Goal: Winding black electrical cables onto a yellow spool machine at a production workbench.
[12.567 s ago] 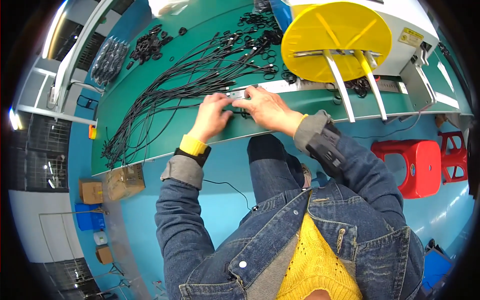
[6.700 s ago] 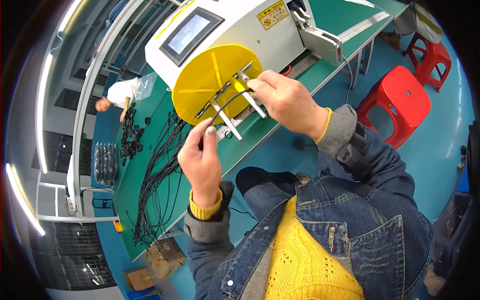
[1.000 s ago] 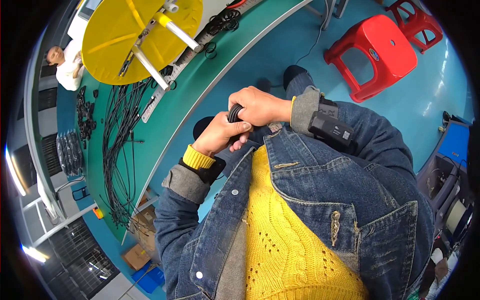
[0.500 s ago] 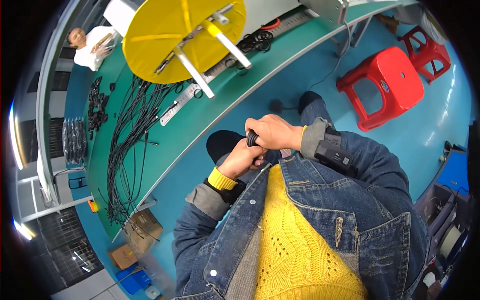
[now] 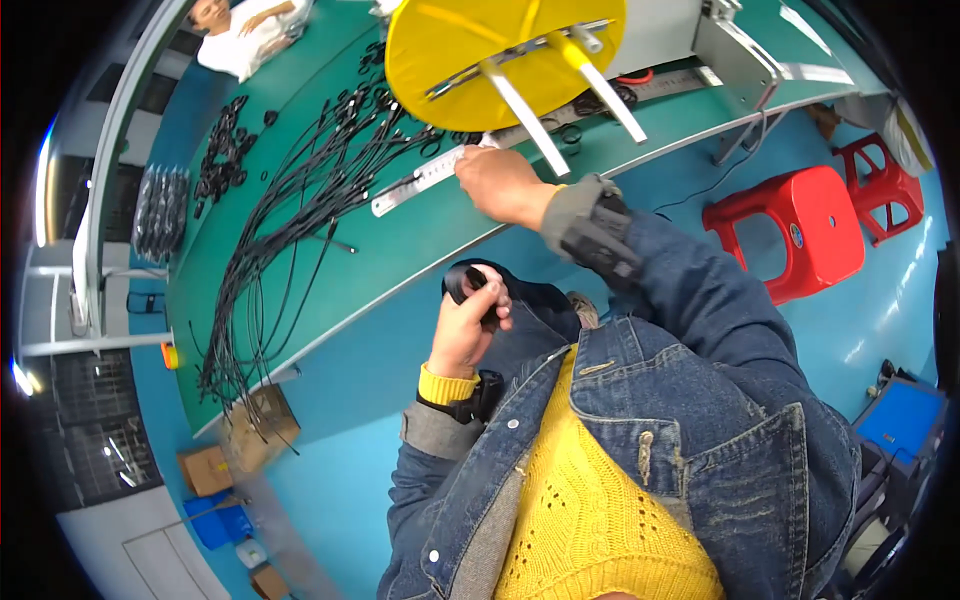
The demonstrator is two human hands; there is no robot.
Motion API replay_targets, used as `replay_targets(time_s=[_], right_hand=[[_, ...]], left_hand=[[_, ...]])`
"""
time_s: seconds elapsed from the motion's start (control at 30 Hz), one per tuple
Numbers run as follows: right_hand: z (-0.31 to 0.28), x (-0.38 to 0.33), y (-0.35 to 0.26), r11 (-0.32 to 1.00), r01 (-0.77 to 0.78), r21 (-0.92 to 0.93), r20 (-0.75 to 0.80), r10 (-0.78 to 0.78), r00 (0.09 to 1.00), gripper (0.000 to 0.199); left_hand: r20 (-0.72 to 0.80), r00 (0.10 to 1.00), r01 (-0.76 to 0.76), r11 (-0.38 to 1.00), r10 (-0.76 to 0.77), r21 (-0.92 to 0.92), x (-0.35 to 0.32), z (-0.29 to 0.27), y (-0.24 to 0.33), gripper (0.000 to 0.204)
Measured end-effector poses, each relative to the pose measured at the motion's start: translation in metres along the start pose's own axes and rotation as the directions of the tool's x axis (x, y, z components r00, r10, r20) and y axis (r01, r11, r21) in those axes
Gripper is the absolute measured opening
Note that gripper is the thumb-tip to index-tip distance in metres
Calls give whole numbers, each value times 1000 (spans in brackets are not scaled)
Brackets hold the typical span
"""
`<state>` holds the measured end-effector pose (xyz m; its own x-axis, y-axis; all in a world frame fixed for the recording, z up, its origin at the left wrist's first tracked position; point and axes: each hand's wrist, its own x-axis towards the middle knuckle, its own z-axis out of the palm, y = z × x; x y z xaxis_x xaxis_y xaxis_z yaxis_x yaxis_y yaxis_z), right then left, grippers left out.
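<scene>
My left hand (image 5: 468, 322) is closed round a coil of black cable (image 5: 458, 282), held in front of my lap, off the table's edge. My right hand (image 5: 503, 186) reaches over the green table with its fingers curled in, beside a metal ruler (image 5: 395, 200). Whatever its fingertips pinch, if anything, is hidden. Left of it spreads a long bundle of loose black cables (image 5: 265, 240), their ends near the ruler. Just beyond my right hand stands a yellow disc (image 5: 480, 70) with metal rods (image 5: 525, 118) sticking out toward me.
Small black parts (image 5: 225, 150) lie in a heap on the green table (image 5: 400, 262), with bagged black items (image 5: 160, 215) farther left. A person in white (image 5: 255, 35) sits across the table. Red stools (image 5: 800, 230) stand at right; cardboard boxes (image 5: 262, 425) are below the left end.
My right hand has left the coil and moved up over the table to the ruler. The left hand keeps the coil, now slightly left. The view has shifted.
</scene>
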<state>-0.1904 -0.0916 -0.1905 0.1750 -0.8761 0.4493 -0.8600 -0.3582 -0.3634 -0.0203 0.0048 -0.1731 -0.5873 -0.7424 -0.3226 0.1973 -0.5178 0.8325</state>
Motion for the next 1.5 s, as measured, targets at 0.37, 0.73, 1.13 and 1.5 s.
replay_targets(time_s=[0.37,0.73,1.13,1.5], right_hand=[[-63,-100,-38,-118,-649,752,658,188,729,17],[-82,-147,-26,-164,-652,740,663,16,748,18],[-93,-112,-6,900,7,437,380,-192,905,33],[-65,-138,-5,-364,-578,731,664,182,725,23]], left_hand=[[4,999,-52,994,52,93,10,17,-4,11],[-9,994,-104,966,109,236,31,11,-10,7],[151,918,229,802,-367,552,26,38,-15,13],[272,911,397,842,-311,-365,18,45,9,51]])
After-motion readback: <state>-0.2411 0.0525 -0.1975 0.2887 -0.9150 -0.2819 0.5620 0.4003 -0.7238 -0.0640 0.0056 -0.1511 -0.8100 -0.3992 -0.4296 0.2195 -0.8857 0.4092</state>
